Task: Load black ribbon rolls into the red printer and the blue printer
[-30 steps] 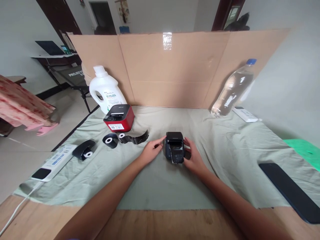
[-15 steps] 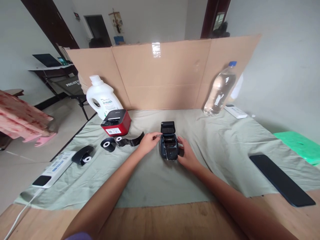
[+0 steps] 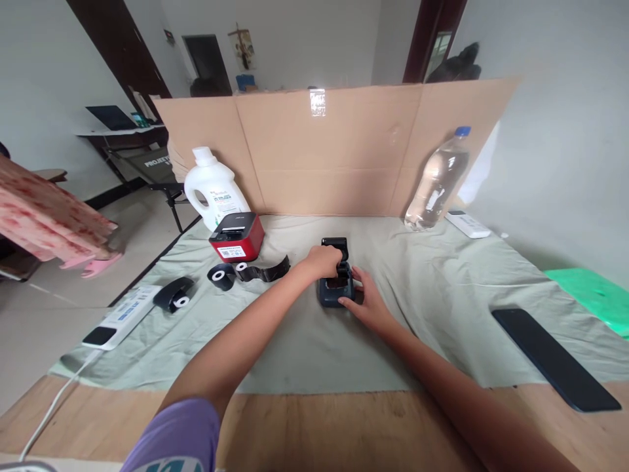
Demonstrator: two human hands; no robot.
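A small dark portable printer sits mid-table on the cloth, its lid flipped up at the back. Over its open compartment, my left hand pinches a black roll, mostly hidden by the fingers. My right hand grips the printer's right side, thumb at the front corner and fingers further back. To the left lie a black ribbon roll with a white core, another roll with its black strip unwound, and a third black roll.
A red and black printer and a white detergent jug stand back left. The cardboard screen borders the far edge. A water bottle leans back right; a dark phone lies right. At left is a white power strip.
My left hand has moved right, from beside the printer to over its compartment, and grasped the black roll. The strip hanging over the printer's front no longer shows. My right thumb has come to the front corner.
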